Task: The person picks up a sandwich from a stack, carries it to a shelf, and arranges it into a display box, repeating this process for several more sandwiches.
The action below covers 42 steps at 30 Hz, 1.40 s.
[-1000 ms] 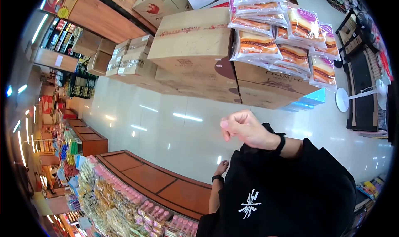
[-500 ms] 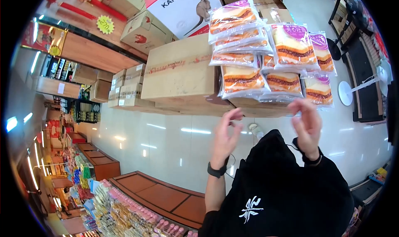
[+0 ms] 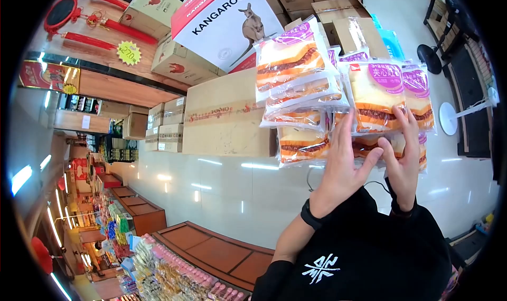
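Packaged sandwich bread in clear wrappers with purple labels is piled on cardboard boxes. My left hand [image 3: 343, 161] reaches over the lower packs, its fingertips at the lower left edge of an upper sandwich bread pack [image 3: 377, 92]. In front of that same pack is my right hand [image 3: 404, 166], fingers spread and overlapping its lower right part. Both hands are open, thumbs pointing toward each other. To the left rises a stack of similar packs [image 3: 290, 63]; another pack [image 3: 419, 87] lies on the right. My hands partly hide the lower row [image 3: 301, 145].
A large brown carton [image 3: 227, 121] stands left of the packs, with a white and pink KANGAROO box [image 3: 224, 29] behind it. At the right is a white fan [image 3: 449, 118]. Reddish-brown cabinets [image 3: 211, 248] and hanging goods line the lower left.
Both hands have moved forward from above the floor to the bread packs, the left one also rightward. The camera view has shifted, so the pile appears lower.
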Tool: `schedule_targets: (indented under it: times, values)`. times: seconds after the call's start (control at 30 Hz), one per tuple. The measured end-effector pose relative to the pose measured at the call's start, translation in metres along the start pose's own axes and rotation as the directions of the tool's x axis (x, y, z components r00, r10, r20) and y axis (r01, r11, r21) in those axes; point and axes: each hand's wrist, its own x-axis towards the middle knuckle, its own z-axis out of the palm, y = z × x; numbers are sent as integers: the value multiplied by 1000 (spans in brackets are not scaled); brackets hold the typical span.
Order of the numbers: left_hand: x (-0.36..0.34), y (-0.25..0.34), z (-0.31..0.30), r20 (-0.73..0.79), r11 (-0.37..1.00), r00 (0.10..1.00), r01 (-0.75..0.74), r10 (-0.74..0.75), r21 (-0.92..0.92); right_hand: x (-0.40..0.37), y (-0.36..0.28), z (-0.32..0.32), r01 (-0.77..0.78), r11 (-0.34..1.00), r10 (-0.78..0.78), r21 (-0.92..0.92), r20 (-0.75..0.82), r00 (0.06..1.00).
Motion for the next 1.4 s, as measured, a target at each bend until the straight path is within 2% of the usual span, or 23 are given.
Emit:
schedule_targets:
  times: [0.1,0.13,0.23,0.3,0.43,0.5,0.57,0.63,0.7,0.73,0.77,0.8,0.83,0.9,0.93,0.97,1.0,1.07,1.17,1.23,1.3,1.37,1.4]
  values:
    - [-4,-4,7,-94,997,993,-62,65,44,-12,-12,4,70,993,-72,-98,-18,997]
    - [-6,0,9,-107,993,994,-18,5,-120,-15,-14,7,90,992,-93,-87,-39,995]
    - [-13,2,21,-187,957,980,8,-65,-289,-28,-11,16,130,991,-125,22,-164,979]
    - [-16,1,25,-283,969,959,-65,-5,-238,-40,-9,19,187,982,-186,-4,-140,973]
    - [-38,10,28,-291,897,948,-11,-132,-442,-75,-3,29,249,962,-216,113,-245,945]
    - [-58,13,27,-305,885,947,-54,-102,-463,-98,1,34,400,892,-295,211,-400,868]
    - [-82,13,28,-341,815,935,-120,-100,-567,-128,12,38,445,819,-248,362,-476,844]
    - [-115,12,17,-403,843,915,-219,3,-491,-152,35,34,476,750,-178,459,-553,814]
    - [-153,19,-2,-463,811,887,-265,-8,-522,-163,4,28,278,718,-32,639,-368,929]
    - [-174,29,-15,-454,737,885,-238,-104,-632,-168,-28,27,165,724,-8,670,-231,973]
    - [-192,29,-28,-525,760,843,-262,-120,-594,-168,-51,35,55,738,20,672,-103,994]
    - [-214,27,-38,-574,843,817,-262,-65,-469,-169,-15,45,-134,647,81,751,107,991]
    - [-238,26,-46,-605,907,796,-247,-11,-342,-166,70,59,67,829,-232,555,233,945]
    - [-289,16,-61,-619,962,785,-191,29,-198,-185,0,76,-545,471,12,693,613,790]
    - [-319,16,-66,-569,970,816,-43,-105,-241,-203,-16,87,-359,662,-124,658,568,813]
    - [-345,17,-71,-514,955,824,104,-239,-277,-217,-22,95,-324,695,-226,642,623,749]
    - [-368,22,-73,-556,962,800,96,-227,-254,-233,-27,107,-275,706,-294,652,624,724]
    - [-408,32,-59,-683,904,633,65,-364,-422,-260,-46,114,-218,732,-415,645,677,608]
    - [-453,28,-36,-754,895,509,76,-415,-440,-304,-64,122,-322,713,-508,623,776,375]
    - [-476,39,-27,-824,910,394,95,-407,-404,-330,-74,125,-352,700,-555,621,784,279]
    - [-499,44,-17,-890,905,176,24,-421,-424,-352,-86,129,-376,697,-598,611,784,166]
    - [-527,48,-7,-925,926,45,23,-378,-377,-373,-102,130,-314,698,-689,644,723,-49]
    - [-537,52,-2,-938,938,-20,22,-346,-347,-385,-100,133,-375,723,-658,580,744,-117]
